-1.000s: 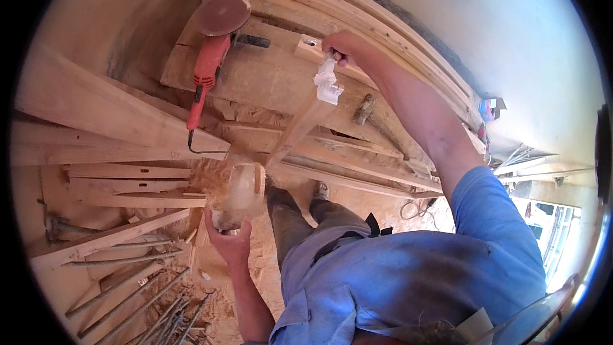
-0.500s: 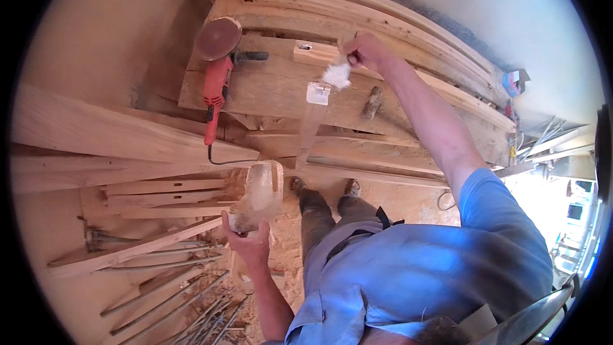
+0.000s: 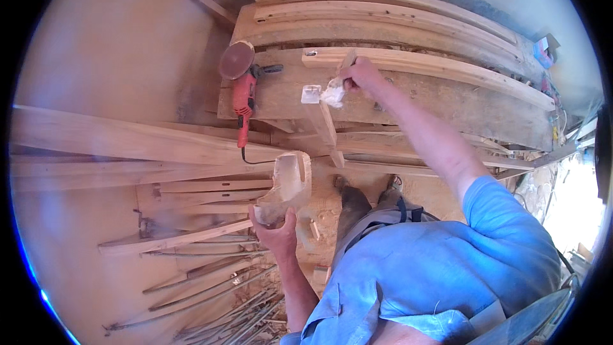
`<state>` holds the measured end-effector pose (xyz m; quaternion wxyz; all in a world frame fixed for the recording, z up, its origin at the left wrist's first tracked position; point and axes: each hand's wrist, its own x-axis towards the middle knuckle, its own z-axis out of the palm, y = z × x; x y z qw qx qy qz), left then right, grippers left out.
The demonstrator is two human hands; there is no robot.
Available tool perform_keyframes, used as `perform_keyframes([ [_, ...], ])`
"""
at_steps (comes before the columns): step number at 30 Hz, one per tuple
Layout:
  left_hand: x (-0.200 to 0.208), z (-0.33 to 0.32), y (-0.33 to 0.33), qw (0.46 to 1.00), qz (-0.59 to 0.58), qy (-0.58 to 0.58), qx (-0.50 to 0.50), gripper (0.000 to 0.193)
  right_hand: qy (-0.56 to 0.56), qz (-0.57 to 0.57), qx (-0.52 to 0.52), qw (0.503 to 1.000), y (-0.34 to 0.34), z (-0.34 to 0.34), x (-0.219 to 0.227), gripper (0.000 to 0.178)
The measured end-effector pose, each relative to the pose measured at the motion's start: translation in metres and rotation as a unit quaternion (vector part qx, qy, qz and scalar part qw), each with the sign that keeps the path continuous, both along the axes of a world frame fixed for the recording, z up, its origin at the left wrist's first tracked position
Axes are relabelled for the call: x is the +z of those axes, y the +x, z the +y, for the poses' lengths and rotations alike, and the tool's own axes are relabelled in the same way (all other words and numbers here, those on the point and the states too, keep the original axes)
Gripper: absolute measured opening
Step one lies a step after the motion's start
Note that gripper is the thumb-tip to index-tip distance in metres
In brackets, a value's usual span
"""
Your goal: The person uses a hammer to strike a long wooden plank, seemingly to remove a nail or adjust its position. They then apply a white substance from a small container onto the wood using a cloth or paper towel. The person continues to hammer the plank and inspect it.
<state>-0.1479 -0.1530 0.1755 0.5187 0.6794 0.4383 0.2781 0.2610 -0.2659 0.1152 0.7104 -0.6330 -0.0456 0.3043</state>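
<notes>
Nearest, at seven o'clock, the left hand (image 3: pixel 276 233), fingers curled, grips a cut-open container (image 3: pixel 292 185). At one, the right hand (image 3: pixel 363 76) is closed round a paste-laden applicator (image 3: pixel 332 94) beside the timber (image 3: pixel 324 124), its end whitened, at twelve. Coating appears in hand, calling for steady contact. At ten, an angle grinder (image 3: pixel 242 97) rests; its cord (image 3: pixel 254 162) passes behind the container, a possible snag. Planks (image 3: pixel 396 18) lie beyond.

No lettering, label, number or sign can be read on anything here.
</notes>
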Motion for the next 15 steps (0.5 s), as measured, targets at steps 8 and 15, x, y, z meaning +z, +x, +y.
perform_keyframes([
  [8,0.021,-0.024,0.003,0.999,0.005,0.044,-0.008,0.095,0.197,0.056,-0.221,0.953,-0.047,-0.017,0.015,0.007],
  [15,0.021,0.012,0.039,0.996,0.016,0.06,-0.059,0.09,0.009,-0.19,-0.187,0.964,-0.055,0.002,0.038,0.007],
])
